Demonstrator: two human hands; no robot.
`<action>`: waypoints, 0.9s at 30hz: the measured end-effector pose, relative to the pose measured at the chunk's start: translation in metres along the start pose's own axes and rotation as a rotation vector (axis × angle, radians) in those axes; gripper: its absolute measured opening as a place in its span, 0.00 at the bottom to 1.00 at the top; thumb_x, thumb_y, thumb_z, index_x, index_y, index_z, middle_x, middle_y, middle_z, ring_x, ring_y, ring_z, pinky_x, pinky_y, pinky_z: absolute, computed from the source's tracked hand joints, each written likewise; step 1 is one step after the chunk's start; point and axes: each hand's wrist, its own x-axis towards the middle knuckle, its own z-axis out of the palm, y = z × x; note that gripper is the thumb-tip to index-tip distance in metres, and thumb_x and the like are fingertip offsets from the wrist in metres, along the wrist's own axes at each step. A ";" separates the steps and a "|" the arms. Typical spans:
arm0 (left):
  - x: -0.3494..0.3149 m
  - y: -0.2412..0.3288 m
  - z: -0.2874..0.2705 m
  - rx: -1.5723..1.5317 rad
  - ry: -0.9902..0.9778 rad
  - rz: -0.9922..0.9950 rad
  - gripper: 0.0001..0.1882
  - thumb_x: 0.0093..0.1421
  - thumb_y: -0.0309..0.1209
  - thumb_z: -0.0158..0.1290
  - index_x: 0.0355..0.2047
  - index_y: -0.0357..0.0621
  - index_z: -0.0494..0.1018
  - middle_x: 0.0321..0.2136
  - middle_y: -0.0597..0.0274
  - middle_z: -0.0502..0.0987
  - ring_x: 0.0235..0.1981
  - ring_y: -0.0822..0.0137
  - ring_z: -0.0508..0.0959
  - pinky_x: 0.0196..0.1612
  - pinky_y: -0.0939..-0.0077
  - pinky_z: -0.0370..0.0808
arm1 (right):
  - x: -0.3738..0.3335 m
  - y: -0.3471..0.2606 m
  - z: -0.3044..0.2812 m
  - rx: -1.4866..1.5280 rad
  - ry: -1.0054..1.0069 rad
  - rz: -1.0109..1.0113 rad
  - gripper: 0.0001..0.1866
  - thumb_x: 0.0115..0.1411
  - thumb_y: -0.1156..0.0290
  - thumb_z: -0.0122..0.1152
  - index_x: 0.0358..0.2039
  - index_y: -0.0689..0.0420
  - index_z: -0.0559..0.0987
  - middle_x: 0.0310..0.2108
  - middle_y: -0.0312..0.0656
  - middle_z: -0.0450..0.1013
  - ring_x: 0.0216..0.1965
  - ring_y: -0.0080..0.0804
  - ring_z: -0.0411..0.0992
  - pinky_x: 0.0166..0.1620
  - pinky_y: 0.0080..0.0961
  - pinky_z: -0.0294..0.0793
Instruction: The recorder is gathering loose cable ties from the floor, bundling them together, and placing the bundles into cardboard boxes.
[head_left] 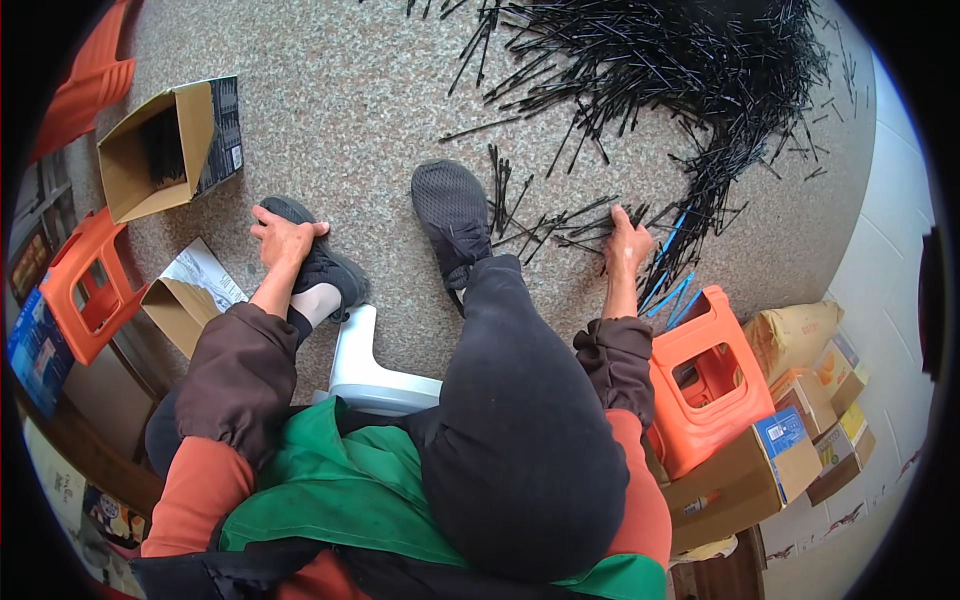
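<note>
My left hand [284, 240] rests over the black left shoe [335, 268], thumb stretched out and fingers apart, holding nothing. My right hand [627, 246] is low among thin black sticks [575, 225] on the floor, to the right of the right shoe [450, 205]. Its fingers look drawn together on some of the sticks, though the fingertips are partly hidden. A trail of these sticks runs up to a large heap of black sticks [690, 60] at the far right. A few blue strips [672, 245] lie beside my right wrist.
An open carton [190, 140] lies at the far left, above a smaller box [185, 300] and an orange stool [90, 285]. Another orange stool [710, 400] stands near my right forearm, with cardboard boxes [730, 490] beside it. A white stool [365, 365] is between my legs.
</note>
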 end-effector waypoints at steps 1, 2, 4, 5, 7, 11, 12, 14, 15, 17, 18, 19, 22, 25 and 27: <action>0.001 -0.002 0.000 0.001 0.005 -0.002 0.64 0.33 0.45 0.67 0.59 0.42 0.33 0.51 0.43 0.55 0.47 0.48 0.69 0.48 0.61 0.69 | -0.006 -0.008 0.009 -0.020 -0.033 -0.057 0.15 0.47 0.68 0.61 0.16 0.53 0.63 0.09 0.31 0.58 0.07 0.20 0.54 0.10 0.21 0.51; 0.003 -0.004 0.000 0.002 0.009 -0.003 0.64 0.33 0.45 0.67 0.59 0.42 0.33 0.51 0.43 0.55 0.47 0.48 0.69 0.48 0.61 0.69 | -0.012 -0.017 0.010 0.047 -0.044 0.067 0.14 0.47 0.69 0.60 0.15 0.53 0.62 0.09 0.31 0.57 0.07 0.20 0.54 0.10 0.20 0.50; 0.001 -0.002 -0.002 0.001 0.003 -0.009 0.64 0.33 0.45 0.67 0.59 0.42 0.33 0.51 0.43 0.55 0.47 0.48 0.69 0.48 0.61 0.69 | -0.015 -0.025 0.004 0.135 -0.010 0.108 0.14 0.47 0.70 0.59 0.15 0.52 0.62 0.10 0.30 0.57 0.07 0.20 0.53 0.10 0.19 0.50; 0.001 -0.002 -0.003 0.000 -0.002 -0.015 0.64 0.33 0.45 0.67 0.59 0.42 0.33 0.51 0.43 0.55 0.47 0.48 0.69 0.48 0.61 0.68 | -0.017 -0.026 0.001 0.224 0.025 0.148 0.14 0.46 0.70 0.58 0.15 0.52 0.61 0.10 0.30 0.57 0.07 0.19 0.53 0.10 0.19 0.50; 0.001 -0.002 -0.003 -0.003 0.000 -0.012 0.64 0.33 0.45 0.67 0.59 0.42 0.33 0.51 0.43 0.55 0.47 0.48 0.69 0.48 0.61 0.68 | -0.024 -0.024 -0.009 0.257 -0.018 0.157 0.13 0.46 0.71 0.56 0.15 0.51 0.60 0.10 0.30 0.56 0.07 0.19 0.53 0.10 0.18 0.49; 0.003 -0.005 -0.003 0.000 0.011 -0.017 0.64 0.32 0.45 0.68 0.59 0.42 0.34 0.51 0.44 0.55 0.47 0.48 0.69 0.48 0.61 0.68 | -0.046 -0.022 0.005 0.196 -0.086 0.272 0.13 0.46 0.71 0.57 0.15 0.52 0.61 0.10 0.30 0.57 0.07 0.19 0.54 0.10 0.18 0.50; 0.002 -0.004 -0.003 0.001 0.012 -0.016 0.64 0.32 0.45 0.68 0.59 0.42 0.34 0.51 0.44 0.55 0.47 0.48 0.69 0.48 0.61 0.68 | -0.048 -0.019 0.012 0.123 -0.083 0.236 0.13 0.46 0.71 0.58 0.15 0.52 0.62 0.10 0.30 0.58 0.07 0.20 0.54 0.10 0.19 0.50; -0.004 0.005 -0.003 -0.051 -0.017 -0.008 0.62 0.33 0.44 0.68 0.59 0.42 0.36 0.54 0.42 0.53 0.50 0.45 0.66 0.50 0.57 0.66 | -0.025 0.012 0.011 -0.010 -0.043 0.098 0.13 0.46 0.69 0.58 0.15 0.53 0.63 0.09 0.31 0.59 0.07 0.20 0.55 0.09 0.19 0.51; -0.004 0.004 -0.004 -0.050 -0.016 -0.011 0.62 0.33 0.44 0.68 0.59 0.42 0.36 0.54 0.42 0.53 0.50 0.45 0.66 0.50 0.57 0.66 | -0.023 0.014 0.014 -0.010 -0.046 0.099 0.13 0.46 0.69 0.58 0.15 0.53 0.63 0.09 0.31 0.59 0.07 0.20 0.55 0.09 0.19 0.51; -0.004 0.003 -0.004 -0.046 -0.018 -0.002 0.62 0.33 0.44 0.68 0.59 0.42 0.36 0.54 0.42 0.53 0.50 0.45 0.66 0.50 0.57 0.66 | -0.018 0.018 0.015 -0.035 -0.020 0.088 0.13 0.46 0.69 0.58 0.15 0.54 0.63 0.09 0.31 0.59 0.07 0.21 0.56 0.09 0.20 0.51; -0.003 0.003 -0.002 -0.045 -0.016 -0.006 0.62 0.33 0.44 0.68 0.59 0.42 0.36 0.54 0.42 0.53 0.50 0.45 0.66 0.50 0.57 0.66 | -0.016 0.018 0.014 0.040 -0.005 0.071 0.13 0.47 0.68 0.57 0.14 0.54 0.63 0.09 0.32 0.59 0.07 0.21 0.56 0.09 0.20 0.52; 0.001 -0.001 -0.001 -0.023 -0.003 -0.011 0.63 0.33 0.44 0.68 0.59 0.42 0.35 0.52 0.43 0.55 0.49 0.47 0.67 0.49 0.59 0.67 | -0.024 0.004 0.016 0.116 0.005 0.057 0.13 0.47 0.67 0.56 0.14 0.54 0.63 0.09 0.32 0.58 0.06 0.21 0.56 0.09 0.20 0.52; 0.003 -0.006 -0.002 -0.002 0.020 -0.011 0.63 0.33 0.45 0.68 0.58 0.42 0.34 0.50 0.43 0.56 0.47 0.48 0.68 0.48 0.61 0.69 | -0.045 -0.038 0.009 0.275 -0.053 0.136 0.07 0.48 0.70 0.50 0.19 0.56 0.64 0.11 0.35 0.61 0.09 0.24 0.59 0.12 0.22 0.57; 0.001 -0.003 -0.002 -0.008 0.016 -0.005 0.63 0.33 0.45 0.67 0.58 0.42 0.34 0.50 0.43 0.56 0.47 0.48 0.69 0.48 0.61 0.69 | -0.041 -0.033 -0.001 0.428 -0.099 0.144 0.02 0.48 0.74 0.46 0.25 0.56 0.65 0.15 0.36 0.64 0.11 0.26 0.61 0.13 0.23 0.59; -0.001 0.000 -0.003 -0.014 0.002 -0.010 0.63 0.33 0.44 0.67 0.58 0.42 0.34 0.50 0.43 0.55 0.47 0.48 0.69 0.48 0.61 0.69 | -0.042 -0.025 -0.017 0.419 -0.203 0.187 0.01 0.50 0.74 0.47 0.24 0.54 0.66 0.15 0.36 0.65 0.11 0.26 0.61 0.14 0.22 0.59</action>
